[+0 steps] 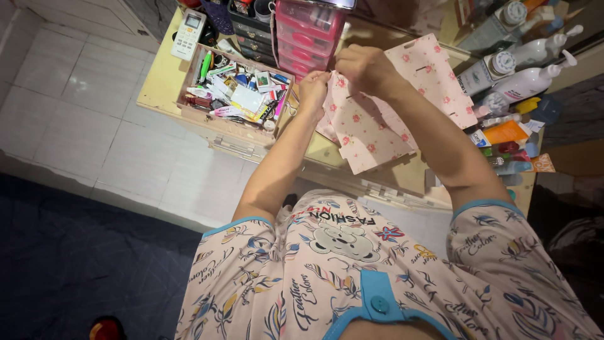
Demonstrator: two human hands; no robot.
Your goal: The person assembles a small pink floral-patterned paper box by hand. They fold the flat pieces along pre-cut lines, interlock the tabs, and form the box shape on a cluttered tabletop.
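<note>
Patterned shirt below; both hands up at desk [165,82]. Left hand [313,88], right hand [362,66] pinching floral card panel [377,119] edges, mid-fold. Tray [236,88] beside.

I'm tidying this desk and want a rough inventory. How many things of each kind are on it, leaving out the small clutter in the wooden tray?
Pink floral cardboard panels, held by both hands: 2
White pump bottles: 3
Remote control: 1
Wooden tray: 1
Pink drawer unit: 1
Total: 8
</note>
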